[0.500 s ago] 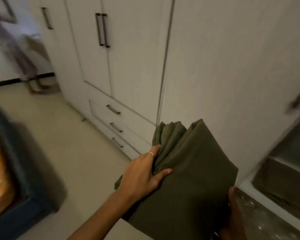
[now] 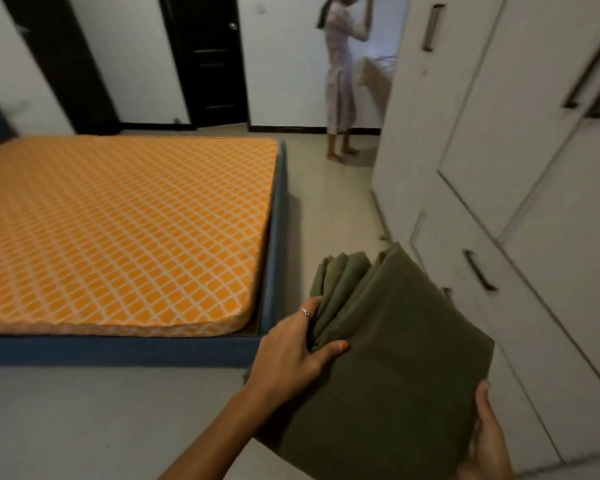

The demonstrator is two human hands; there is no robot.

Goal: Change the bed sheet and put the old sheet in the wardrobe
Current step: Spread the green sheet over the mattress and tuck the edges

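Mattress at ten o'clock lies bare; left hand and right hand grip the folded green sheet, fingers curled round it, still unspread

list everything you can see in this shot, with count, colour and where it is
folded sheet: 1, olive green, lower right, held in both hands
mattress: 1, orange with white lattice, bare, on the bed at left
bed frame: 1, dark blue, around the mattress
wardrobe: 1, off-white, dark handles, doors and drawers shut, along the right
doors: 2, dark, in the far white wall
floor: 1, light grey
other person: 1, pale clothes, standing barefoot at the far end by the wardrobe
left hand: 1, ring on a finger, grips the sheet's left edge
right hand: 1, holds the sheet's near right corner
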